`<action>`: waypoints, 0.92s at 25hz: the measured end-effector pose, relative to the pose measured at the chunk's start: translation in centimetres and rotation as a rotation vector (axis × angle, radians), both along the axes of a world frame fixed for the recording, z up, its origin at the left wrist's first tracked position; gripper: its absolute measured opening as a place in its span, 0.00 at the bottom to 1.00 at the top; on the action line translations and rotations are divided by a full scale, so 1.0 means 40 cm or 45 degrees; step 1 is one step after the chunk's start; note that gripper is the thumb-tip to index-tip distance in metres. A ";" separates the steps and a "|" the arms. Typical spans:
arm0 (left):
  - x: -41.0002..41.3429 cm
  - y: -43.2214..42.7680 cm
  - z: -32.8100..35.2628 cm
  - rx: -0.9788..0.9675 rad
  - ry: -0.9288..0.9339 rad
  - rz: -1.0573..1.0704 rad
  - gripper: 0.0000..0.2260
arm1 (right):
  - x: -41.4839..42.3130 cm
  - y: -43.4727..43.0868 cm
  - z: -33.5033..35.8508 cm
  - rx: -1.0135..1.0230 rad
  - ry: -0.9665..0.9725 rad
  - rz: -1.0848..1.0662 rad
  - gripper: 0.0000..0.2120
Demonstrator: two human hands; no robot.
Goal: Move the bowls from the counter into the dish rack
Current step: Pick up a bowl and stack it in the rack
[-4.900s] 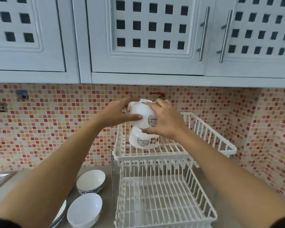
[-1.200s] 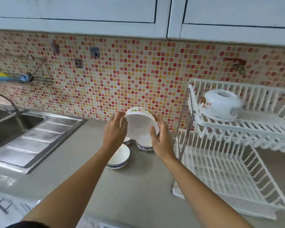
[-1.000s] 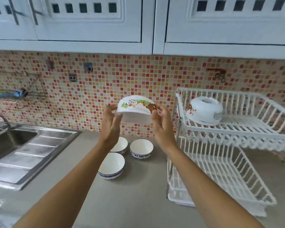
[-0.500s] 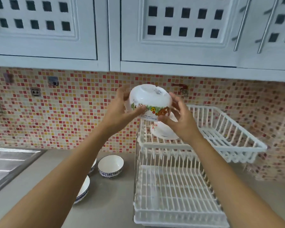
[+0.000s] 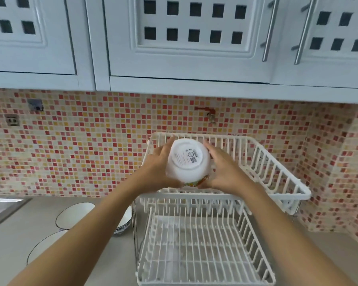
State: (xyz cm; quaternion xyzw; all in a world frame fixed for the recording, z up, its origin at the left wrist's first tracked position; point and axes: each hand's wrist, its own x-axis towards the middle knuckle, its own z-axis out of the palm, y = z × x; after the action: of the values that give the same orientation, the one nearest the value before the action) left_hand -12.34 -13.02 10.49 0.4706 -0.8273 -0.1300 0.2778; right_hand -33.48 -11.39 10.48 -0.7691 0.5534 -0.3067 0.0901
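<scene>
I hold a white bowl with cartoon print [image 5: 188, 162] upside down, its base facing me, over the left part of the top tier of the white two-tier dish rack [image 5: 277, 172]. My left hand [image 5: 159, 168] grips its left side and my right hand [image 5: 223, 172] its right side. The bowls placed earlier in the top tier are hidden behind it. On the grey counter to the left stand three blue-rimmed white bowls: one [image 5: 74, 215] upright, one [image 5: 124, 223] partly behind my left forearm, one [image 5: 43, 248] nearest me.
The rack's lower tier [image 5: 194, 248] holds nothing visible. A steel sink edge [image 5: 2, 205] lies at far left. White cupboards [image 5: 184, 38] hang overhead above the mosaic tile wall [image 5: 81, 141], which turns a corner at the right.
I lifted the cartoon bowl off the counter, turned it upside down and carried it right. In the last half second it has come down over the rack's top tier.
</scene>
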 end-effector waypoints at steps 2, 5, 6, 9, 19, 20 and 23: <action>0.001 0.000 -0.011 -0.009 -0.038 0.016 0.57 | -0.004 -0.009 -0.013 0.032 0.028 0.035 0.57; 0.003 0.001 -0.017 -0.029 -0.081 0.058 0.54 | -0.003 -0.014 -0.015 0.080 0.072 0.077 0.54; 0.002 0.000 -0.018 -0.017 -0.100 0.074 0.53 | -0.002 -0.015 -0.015 0.088 0.084 0.081 0.53; -0.003 0.004 -0.017 0.015 -0.131 0.089 0.51 | -0.002 -0.015 -0.013 0.101 0.078 0.069 0.51; 0.023 0.039 0.017 -0.083 0.053 0.155 0.39 | 0.023 0.025 0.018 0.084 0.053 -0.055 0.47; 0.042 0.050 0.029 -0.125 0.091 0.183 0.37 | 0.041 0.036 0.026 0.026 0.041 -0.063 0.45; 0.127 0.085 0.052 -0.198 0.153 0.275 0.34 | 0.134 0.072 0.048 -0.194 -0.014 -0.021 0.35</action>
State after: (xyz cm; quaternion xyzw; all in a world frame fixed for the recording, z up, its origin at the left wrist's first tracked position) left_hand -7.27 -9.63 12.59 0.5254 -0.7612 -0.0626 0.3749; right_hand -28.10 -8.53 12.39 -0.7675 0.5342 -0.3529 0.0320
